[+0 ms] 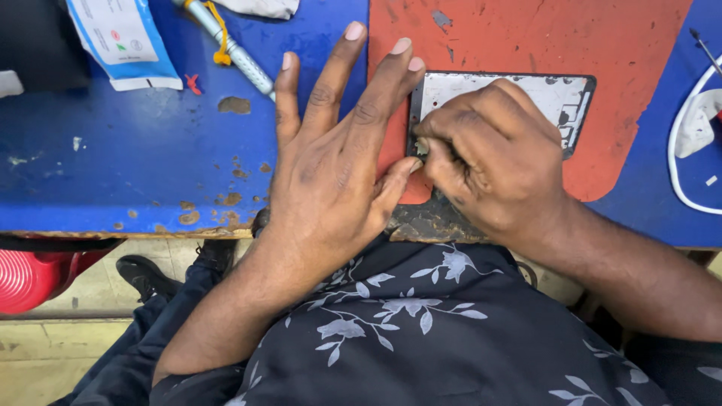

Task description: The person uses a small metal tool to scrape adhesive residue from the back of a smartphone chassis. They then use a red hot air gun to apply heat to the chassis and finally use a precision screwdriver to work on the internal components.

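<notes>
A flat grey phone housing point(541, 94) with a dark rim lies on a red mat point(541, 37) on the blue table. My left hand point(331, 158) rests flat beside it, fingers spread, fingertips on the housing's left edge and thumb pressing near its lower left corner. My right hand point(489, 150) lies curled over the housing, fingers pinched on something small at that same corner. What it pinches is hidden under the fingers.
A blue and white packet point(124, 41) and a thin grey tool with a yellow cord point(229, 45) lie at the back left of the worn blue table point(113, 165). A white cable point(681, 165) curves at the right. A red stool point(30, 278) stands below.
</notes>
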